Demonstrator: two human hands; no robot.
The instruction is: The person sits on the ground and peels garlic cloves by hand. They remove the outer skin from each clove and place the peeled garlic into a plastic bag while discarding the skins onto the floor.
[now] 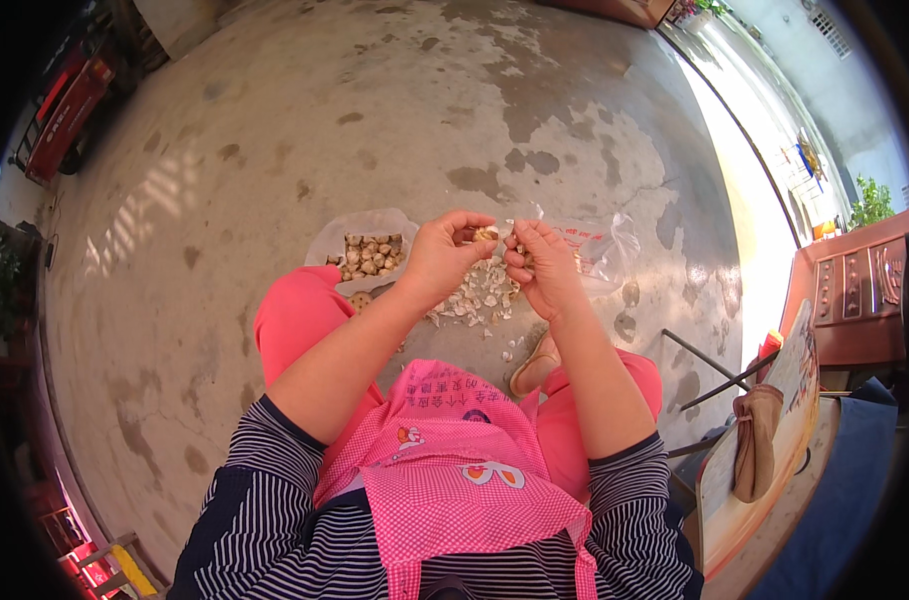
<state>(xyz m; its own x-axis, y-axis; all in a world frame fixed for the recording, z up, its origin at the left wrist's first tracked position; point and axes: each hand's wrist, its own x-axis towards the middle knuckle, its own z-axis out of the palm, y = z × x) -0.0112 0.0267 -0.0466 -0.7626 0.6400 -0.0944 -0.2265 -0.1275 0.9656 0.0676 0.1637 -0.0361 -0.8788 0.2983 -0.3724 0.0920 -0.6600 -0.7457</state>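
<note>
My left hand [443, 251] pinches a partly peeled garlic bulb [486, 234] between thumb and fingers. Close beside it, my right hand [543, 262] has its fingertips together. A small brownish piece, seemingly garlic [528, 259], shows between its curled fingers, mostly hidden. Below both hands, loose garlic skins [473, 296] lie scattered on the concrete floor. Whole garlic bulbs [372, 256] fill an opened white bag [325, 236] left of my left hand. Behind my right hand lies a clear plastic bag [612, 251] with red print, its contents partly covered.
My knees, in pink trousers [300, 300], flank the pile of skins, and a sandalled foot [540, 364] stands near it. To the right are a board-topped folding table [762, 442] with a brown cloth item [756, 442] on it. A red vehicle [68, 124] stands far left.
</note>
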